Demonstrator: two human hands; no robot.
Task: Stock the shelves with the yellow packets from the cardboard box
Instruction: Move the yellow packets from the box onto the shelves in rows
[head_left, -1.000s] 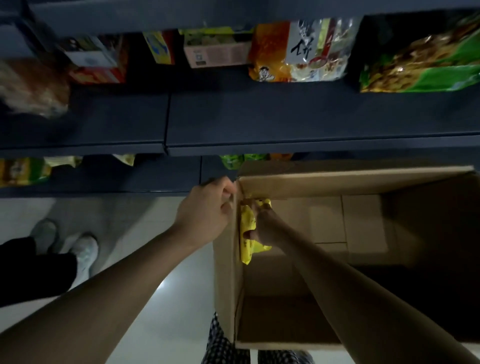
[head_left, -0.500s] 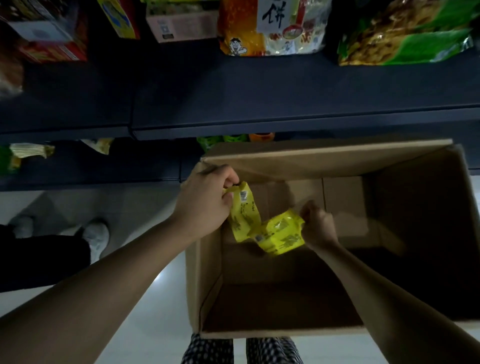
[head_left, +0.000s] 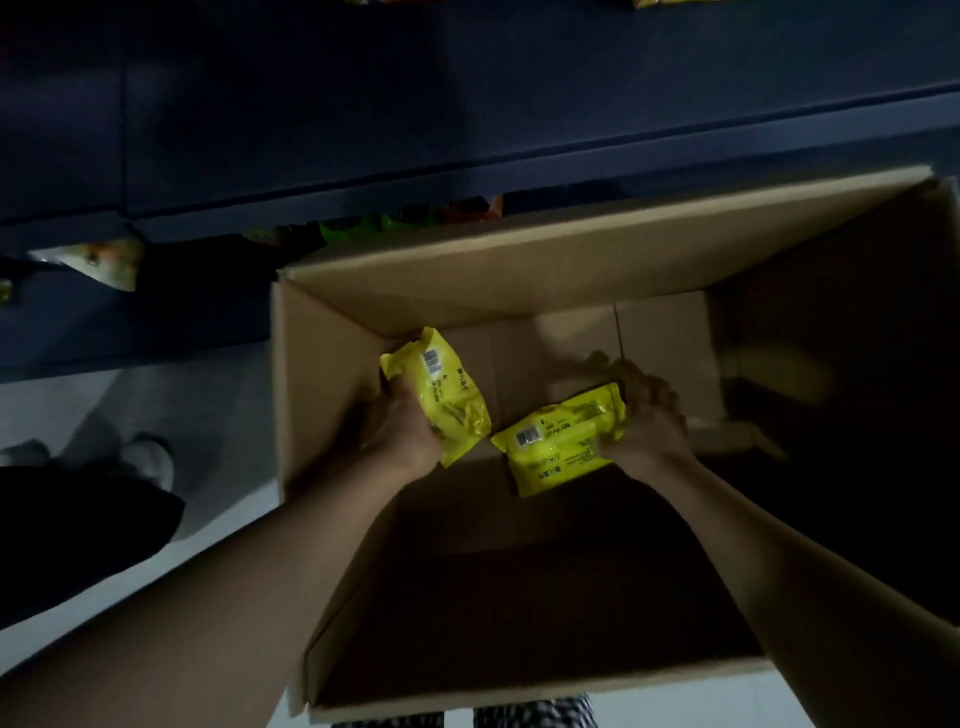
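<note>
Left packet: a yellow packet (head_left: 441, 395) is held by the left hand (head_left: 405, 436), fingers curled under its lower half, barcode end turned up toward the far wall of the box.
Right packet: a second yellow packet (head_left: 563, 439) is gripped at its right end by the right hand (head_left: 652, 415), fingers wrapped over the edge; it lies nearly flat, barcode side up.
Where the packets are: both are inside the cardboard box (head_left: 332, 384), raised above its floor, close beside one another but apparently not touching.
Handling, as judged: the packets are taken to be light and soft, with a glossy wrapper that could slip; the wrapper creases under the fingers, so the contents may be crushable. A hold across the middle or around one end is judged enough; a hard squeeze is best avoided.
Box contents: apart from the two held packets, no other packet can be made out; the near floor and right side lie in deep shadow, so more cannot be ruled out.
Shelves: the dark shelf (head_left: 467, 171) is just beyond the box; below it a few green and orange bags (head_left: 363, 226) are partly seen.
Progress, as judged: packets are in hand, not yet shelved.
</note>
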